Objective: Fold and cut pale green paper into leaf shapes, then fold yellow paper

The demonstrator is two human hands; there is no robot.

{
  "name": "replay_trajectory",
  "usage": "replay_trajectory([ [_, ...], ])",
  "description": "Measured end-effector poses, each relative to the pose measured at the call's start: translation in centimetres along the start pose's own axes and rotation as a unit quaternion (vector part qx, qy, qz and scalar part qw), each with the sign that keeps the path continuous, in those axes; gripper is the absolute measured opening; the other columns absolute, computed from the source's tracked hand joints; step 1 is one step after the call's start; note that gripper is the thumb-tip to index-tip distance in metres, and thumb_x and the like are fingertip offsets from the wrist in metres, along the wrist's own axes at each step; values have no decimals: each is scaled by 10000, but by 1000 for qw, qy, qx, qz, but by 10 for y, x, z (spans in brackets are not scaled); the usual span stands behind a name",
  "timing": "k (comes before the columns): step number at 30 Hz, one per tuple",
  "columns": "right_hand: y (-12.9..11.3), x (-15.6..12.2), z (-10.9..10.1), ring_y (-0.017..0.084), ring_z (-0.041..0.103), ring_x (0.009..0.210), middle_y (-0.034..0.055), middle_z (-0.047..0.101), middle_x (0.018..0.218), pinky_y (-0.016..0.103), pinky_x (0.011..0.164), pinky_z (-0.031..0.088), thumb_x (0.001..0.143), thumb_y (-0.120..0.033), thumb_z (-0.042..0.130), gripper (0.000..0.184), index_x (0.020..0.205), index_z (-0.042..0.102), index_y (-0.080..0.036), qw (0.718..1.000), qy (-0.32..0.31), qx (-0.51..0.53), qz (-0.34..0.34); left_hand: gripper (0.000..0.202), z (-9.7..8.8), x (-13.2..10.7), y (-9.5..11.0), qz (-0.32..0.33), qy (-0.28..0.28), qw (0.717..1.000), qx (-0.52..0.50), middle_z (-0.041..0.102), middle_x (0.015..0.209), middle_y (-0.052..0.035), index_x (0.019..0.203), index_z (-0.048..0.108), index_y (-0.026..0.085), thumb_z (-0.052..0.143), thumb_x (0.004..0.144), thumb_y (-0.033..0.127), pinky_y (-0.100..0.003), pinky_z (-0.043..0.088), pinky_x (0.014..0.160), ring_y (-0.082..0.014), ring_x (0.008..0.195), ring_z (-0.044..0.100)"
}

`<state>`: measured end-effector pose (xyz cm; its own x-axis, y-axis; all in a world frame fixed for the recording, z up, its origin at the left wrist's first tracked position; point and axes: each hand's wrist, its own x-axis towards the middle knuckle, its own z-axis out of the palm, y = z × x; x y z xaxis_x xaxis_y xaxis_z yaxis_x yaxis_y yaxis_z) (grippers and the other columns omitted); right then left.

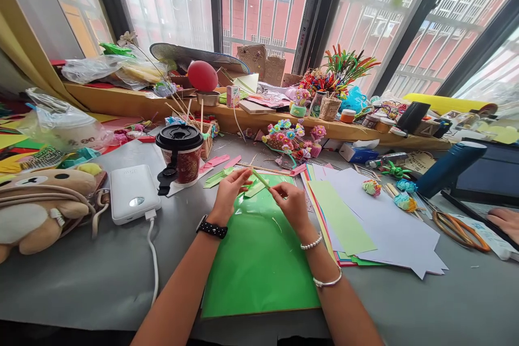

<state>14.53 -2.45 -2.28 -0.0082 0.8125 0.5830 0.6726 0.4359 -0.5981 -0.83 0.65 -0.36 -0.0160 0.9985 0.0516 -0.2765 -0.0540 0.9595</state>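
Between my two hands is a narrow folded strip of light green paper (260, 178), slanting down to the right. My left hand (232, 192) pinches its upper left end, and my right hand (290, 203) pinches the lower right end. Both hands are above a green plastic-covered folder (259, 270) lying flat on the grey table. Behind the left hand lie folded light green paper pieces (219, 177) and pink folded strips (214, 162). Right of the folder, a light green paper sheet (343, 216) rests on a stack of white and coloured paper (393, 227).
Left stand a lidded coffee cup (179, 157), a white power bank (133, 194) with its cable, and a plush bear (44, 208). Orange-handled scissors (462, 230) lie right, near another person's hand (505, 221). Paper flowers (286, 140) and a crowded windowsill ledge (259, 120) are behind.
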Motion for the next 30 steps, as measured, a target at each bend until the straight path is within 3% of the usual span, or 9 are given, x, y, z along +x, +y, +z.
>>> replay_trajectory([
  [3, 1, -1, 0, 139, 553, 585, 37, 625, 678, 235, 559, 419, 789, -239, 491, 155, 700, 595, -167, 998, 8, -60, -30, 327, 4, -3, -1, -2, -36, 999, 37, 606, 711, -25, 704, 633, 141, 720, 510, 390, -226, 420, 575, -143, 658, 581],
  [9, -1, -2, -1, 182, 570, 691, 67, 632, 751, 269, 606, 410, 805, -221, 468, 149, 769, 604, -171, 988, -8, -144, -55, 284, 6, -4, -1, 8, -51, 998, 45, 598, 686, -23, 671, 635, 138, 697, 546, 386, -245, 429, 625, -154, 683, 588],
  [15, 1, -2, -1, 175, 565, 681, 60, 627, 792, 273, 605, 427, 795, -260, 491, 129, 811, 595, -186, 997, -8, -77, -24, 324, 6, -6, 4, 2, -67, 997, 25, 624, 764, -41, 725, 651, 148, 712, 516, 388, -252, 434, 625, -160, 694, 597],
  [23, 1, 0, 0, 205, 560, 763, 80, 624, 812, 306, 661, 439, 761, -310, 543, 174, 828, 593, -158, 998, -1, -55, -20, 256, 5, -5, 1, 15, -71, 997, 15, 615, 754, -30, 733, 659, 155, 670, 595, 370, -243, 450, 641, -160, 737, 593],
  [26, -1, 1, -1, 198, 563, 763, 79, 629, 816, 302, 659, 447, 759, -383, 531, 250, 837, 595, -155, 1000, 10, 6, 7, 261, 6, -5, 1, 5, -92, 996, 8, 634, 806, -47, 760, 671, 157, 682, 584, 350, -243, 452, 651, -166, 765, 590],
  [30, -2, 2, -2, 163, 569, 662, 49, 636, 730, 271, 601, 454, 791, -366, 482, 229, 759, 606, -176, 995, -5, 91, 46, 268, 7, -6, 1, 1, -111, 994, 16, 646, 817, -56, 759, 676, 159, 686, 575, 354, -249, 453, 660, -168, 770, 582],
])
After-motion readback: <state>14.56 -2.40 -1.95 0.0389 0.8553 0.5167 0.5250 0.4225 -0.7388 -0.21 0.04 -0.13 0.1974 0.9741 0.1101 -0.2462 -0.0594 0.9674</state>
